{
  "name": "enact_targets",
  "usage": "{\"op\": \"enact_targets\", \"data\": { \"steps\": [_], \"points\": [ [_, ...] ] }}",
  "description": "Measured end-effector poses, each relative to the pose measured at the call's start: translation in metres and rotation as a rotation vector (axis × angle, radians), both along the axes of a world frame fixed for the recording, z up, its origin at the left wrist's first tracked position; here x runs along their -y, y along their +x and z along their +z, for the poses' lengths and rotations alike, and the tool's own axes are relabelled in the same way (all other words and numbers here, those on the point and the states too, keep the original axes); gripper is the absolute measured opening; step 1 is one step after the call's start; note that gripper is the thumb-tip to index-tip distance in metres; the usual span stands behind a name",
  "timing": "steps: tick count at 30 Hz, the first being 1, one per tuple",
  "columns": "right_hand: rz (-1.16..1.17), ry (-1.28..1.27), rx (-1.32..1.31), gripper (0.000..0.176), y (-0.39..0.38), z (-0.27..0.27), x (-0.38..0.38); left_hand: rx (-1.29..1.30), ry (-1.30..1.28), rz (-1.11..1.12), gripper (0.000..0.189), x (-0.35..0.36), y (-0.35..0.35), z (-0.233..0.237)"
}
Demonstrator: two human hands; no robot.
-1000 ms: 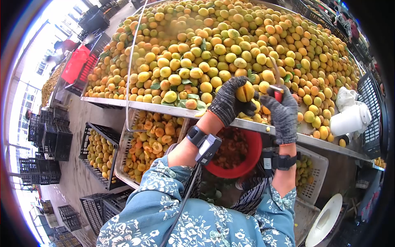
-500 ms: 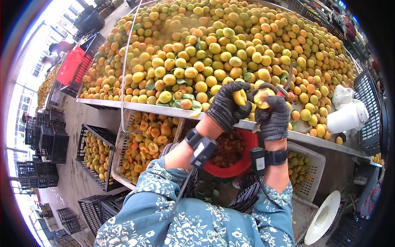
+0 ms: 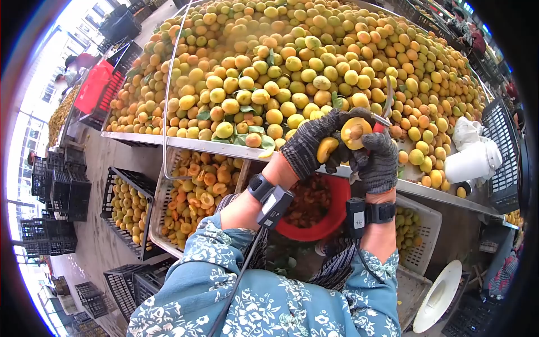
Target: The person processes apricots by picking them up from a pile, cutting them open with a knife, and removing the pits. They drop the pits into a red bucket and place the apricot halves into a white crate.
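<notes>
My left hand (image 3: 309, 147), in a dark grey knit glove, is closed on a yellow apricot half (image 3: 327, 150). Its fingertips also reach the back of a second apricot half (image 3: 356, 132), whose cut face is toward me with the brown stone in it. My right hand (image 3: 379, 162), gloved alike, grips a knife with a red handle (image 3: 379, 128) and a curved blade (image 3: 388, 95) pointing up and away. The right thumb lies near the lower edge of the stone-bearing half. Both hands are over the front edge of a table heaped with whole apricots (image 3: 269, 73).
Below my hands stands a red basin (image 3: 338, 216) with brownish stones. Left of it, a crate holds apricot halves (image 3: 205, 191); a black crate (image 3: 151, 194) holds more fruit. A white container (image 3: 474, 160) lies at the table's right, and a white hat (image 3: 439, 297) sits lower right.
The apricot between my hands now shows its open cut face with the stone, turned toward me. My left hand has moved slightly closer to my right.
</notes>
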State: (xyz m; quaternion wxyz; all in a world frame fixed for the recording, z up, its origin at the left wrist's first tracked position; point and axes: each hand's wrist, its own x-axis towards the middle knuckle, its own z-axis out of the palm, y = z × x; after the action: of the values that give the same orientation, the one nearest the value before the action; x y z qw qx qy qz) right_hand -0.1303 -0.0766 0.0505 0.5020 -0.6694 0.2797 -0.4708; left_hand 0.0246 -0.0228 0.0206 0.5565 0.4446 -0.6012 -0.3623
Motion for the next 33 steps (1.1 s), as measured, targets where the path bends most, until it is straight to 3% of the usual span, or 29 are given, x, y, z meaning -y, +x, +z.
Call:
{"op": "enact_targets", "data": {
  "steps": [1,3,5,7,8,9,11,12,14,15,17,21,23,25,27,32,33],
  "points": [
    [0.001,0.001,0.0,0.046,-0.001,0.005,0.001,0.061,-0.053,0.034,0.054,-0.001,-0.001,0.002],
    [0.23,0.623,0.248,0.045,-0.004,0.008,0.007,0.006,0.093,-0.002,0.05,-0.005,0.0,0.01],
    [0.231,0.627,0.245,0.044,-0.005,0.007,0.01,-0.05,0.244,-0.04,0.046,-0.007,0.001,0.008],
    [0.19,0.503,0.04,0.042,-0.008,0.01,0.013,-0.411,0.354,-0.109,0.034,-0.006,-0.002,0.003],
    [0.205,0.505,0.065,0.04,-0.011,0.011,0.014,-0.847,0.581,-0.164,0.027,-0.008,-0.002,0.01],
    [0.203,0.506,0.065,0.04,-0.012,0.01,0.016,-0.846,0.583,-0.166,0.027,-0.008,-0.004,0.008],
    [0.251,0.584,0.126,0.039,-0.014,0.009,0.019,-0.525,0.342,-0.117,0.025,-0.009,-0.008,0.0],
    [0.235,0.573,0.111,0.036,-0.014,0.006,0.019,-0.525,0.344,-0.118,0.025,-0.008,-0.006,-0.005],
    [0.214,0.535,0.121,0.035,-0.013,0.002,0.02,-0.768,0.393,-0.344,0.031,-0.003,-0.004,-0.012],
    [0.194,0.494,0.132,0.035,-0.012,0.0,0.021,-0.767,0.397,-0.346,0.031,-0.001,-0.007,-0.015],
    [0.144,0.506,0.22,0.031,-0.013,-0.002,0.025,-0.659,0.462,-0.145,0.038,0.002,-0.017,-0.012],
    [-0.003,0.411,0.391,0.028,-0.03,0.01,0.036,-0.813,0.51,-0.323,0.043,-0.004,-0.026,0.008],
    [0.11,0.385,0.648,0.029,-0.037,0.015,0.039,-0.661,0.517,-0.3,0.046,-0.006,-0.029,0.009],
    [0.113,0.406,0.721,0.028,-0.039,0.02,0.038,-0.538,0.425,-0.252,0.047,0.0,-0.035,0.003],
    [0.181,0.39,0.805,0.028,-0.036,0.023,0.035,0.008,0.035,-0.185,0.047,0.003,-0.036,-0.01],
    [0.095,0.341,0.738,0.025,-0.022,0.026,0.023,0.081,-0.055,-0.183,0.047,0.005,-0.043,0.0],
    [0.081,0.328,0.73,0.024,-0.022,0.026,0.022,0.001,0.102,-0.169,0.048,0.003,-0.045,0.007]
  ]
}}
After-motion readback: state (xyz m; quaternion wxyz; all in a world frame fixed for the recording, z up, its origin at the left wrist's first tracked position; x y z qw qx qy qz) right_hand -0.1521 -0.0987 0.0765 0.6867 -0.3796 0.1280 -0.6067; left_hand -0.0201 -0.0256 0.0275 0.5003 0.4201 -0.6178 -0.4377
